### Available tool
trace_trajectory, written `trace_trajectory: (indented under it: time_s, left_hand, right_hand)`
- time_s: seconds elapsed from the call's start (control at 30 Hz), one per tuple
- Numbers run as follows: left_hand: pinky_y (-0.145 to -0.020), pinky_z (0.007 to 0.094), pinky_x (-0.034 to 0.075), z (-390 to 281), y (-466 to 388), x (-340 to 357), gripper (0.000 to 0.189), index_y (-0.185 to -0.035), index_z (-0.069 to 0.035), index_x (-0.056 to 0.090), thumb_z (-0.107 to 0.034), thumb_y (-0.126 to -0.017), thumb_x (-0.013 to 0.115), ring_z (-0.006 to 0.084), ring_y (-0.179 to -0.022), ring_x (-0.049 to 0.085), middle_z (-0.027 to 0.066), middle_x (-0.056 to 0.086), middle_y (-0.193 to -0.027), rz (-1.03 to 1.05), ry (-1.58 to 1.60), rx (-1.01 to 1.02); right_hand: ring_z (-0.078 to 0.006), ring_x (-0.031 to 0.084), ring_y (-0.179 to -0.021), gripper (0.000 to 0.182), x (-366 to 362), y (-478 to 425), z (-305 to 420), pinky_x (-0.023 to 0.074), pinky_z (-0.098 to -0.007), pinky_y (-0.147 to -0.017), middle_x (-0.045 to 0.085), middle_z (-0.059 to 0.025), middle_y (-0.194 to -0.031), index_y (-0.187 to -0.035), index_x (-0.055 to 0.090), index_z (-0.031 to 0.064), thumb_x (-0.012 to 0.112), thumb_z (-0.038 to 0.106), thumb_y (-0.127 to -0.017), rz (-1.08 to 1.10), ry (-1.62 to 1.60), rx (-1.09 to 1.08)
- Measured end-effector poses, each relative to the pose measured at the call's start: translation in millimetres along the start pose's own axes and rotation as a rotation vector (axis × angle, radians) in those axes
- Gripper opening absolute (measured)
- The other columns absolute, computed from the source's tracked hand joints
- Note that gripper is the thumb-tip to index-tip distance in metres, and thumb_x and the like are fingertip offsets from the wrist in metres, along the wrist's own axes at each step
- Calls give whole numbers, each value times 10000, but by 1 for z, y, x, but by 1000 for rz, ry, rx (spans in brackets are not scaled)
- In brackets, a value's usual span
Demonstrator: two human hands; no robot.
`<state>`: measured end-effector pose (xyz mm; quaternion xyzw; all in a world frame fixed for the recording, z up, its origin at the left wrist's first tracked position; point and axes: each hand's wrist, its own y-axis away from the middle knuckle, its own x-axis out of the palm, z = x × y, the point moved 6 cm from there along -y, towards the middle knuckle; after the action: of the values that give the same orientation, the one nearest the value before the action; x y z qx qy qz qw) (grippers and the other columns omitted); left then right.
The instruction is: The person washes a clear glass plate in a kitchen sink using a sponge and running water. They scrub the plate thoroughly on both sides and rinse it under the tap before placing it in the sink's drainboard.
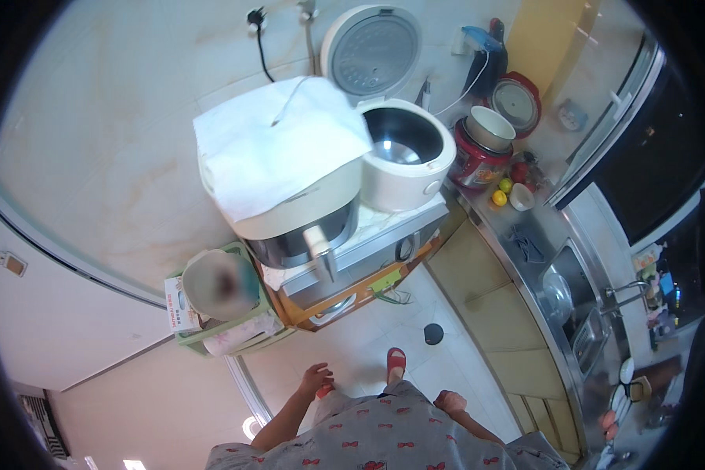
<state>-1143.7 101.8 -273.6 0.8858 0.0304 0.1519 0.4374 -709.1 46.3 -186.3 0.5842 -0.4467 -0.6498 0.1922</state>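
Note:
My left hand (317, 377) hangs low beside my body, its fingers apart, holding nothing. On the other side, my right hand (451, 402) hangs with curled fingers; whether anything is inside them I cannot tell. Before me stands a white rice cooker (402, 182) with its lid (376, 53) raised and a dark inner pot showing. Beside it is an air fryer (296, 235) with a white cloth (276, 147) draped over its top. Both hands are apart from these appliances.
A green rack (241, 252) holding a pale container (202, 288) stands left of the wooden stand (311, 317). The right counter (482, 211) carries a red cooker (476, 161), fruit, a white bowl (521, 197) and a sink (564, 258). A black round object (433, 334) lies on the floor.

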Motion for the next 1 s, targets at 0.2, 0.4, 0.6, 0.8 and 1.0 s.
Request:
trace_trajectory:
  time_s: [0.2,0.4,0.6,0.8,1.0]
  left_hand:
    - [-819,332,524,-115,21,125,439,-1340,-59,461,-212,-942,567,214,-975,643,116,634,-1118,18,-177,199]
    - [-846,329,514,-160,24,268,439,-1347,-76,465,-257,-960,563,191,-993,630,101,615,-1161,249,-219,309]
    - [-819,279,490,-182,27,338,401,-1316,-91,497,-242,-952,570,140,-971,613,67,652,-1085,309,-394,362]
    - [-805,290,490,-206,-3,356,354,-1294,-85,505,-211,-964,529,157,-960,613,69,633,-1096,322,-433,355]
    - [-817,293,488,-236,-42,399,354,-1289,-75,513,-209,-963,543,168,-970,618,97,628,-1112,405,-470,344]
  right_hand:
    - [-282,680,-876,290,-103,-69,-52,528,-421,-755,712,-83,-895,-875,725,151,711,418,-761,-352,-51,-146]
    - [-339,667,-834,281,-193,-134,-116,529,-452,-729,693,-129,-864,-868,689,107,628,381,-855,-582,-110,-202]
    - [-406,603,-961,367,-247,-169,-145,492,-481,-808,595,-203,-1107,-1170,521,75,633,176,-835,-749,-498,-381]
    - [-409,564,-1047,501,-312,-158,-129,475,-486,-858,528,-201,-1210,-1282,441,89,641,171,-830,-709,-547,-285]
    - [-376,522,-1101,514,-370,-154,-143,471,-466,-893,506,-159,-1220,-1272,458,114,667,167,-806,-932,-462,-334]
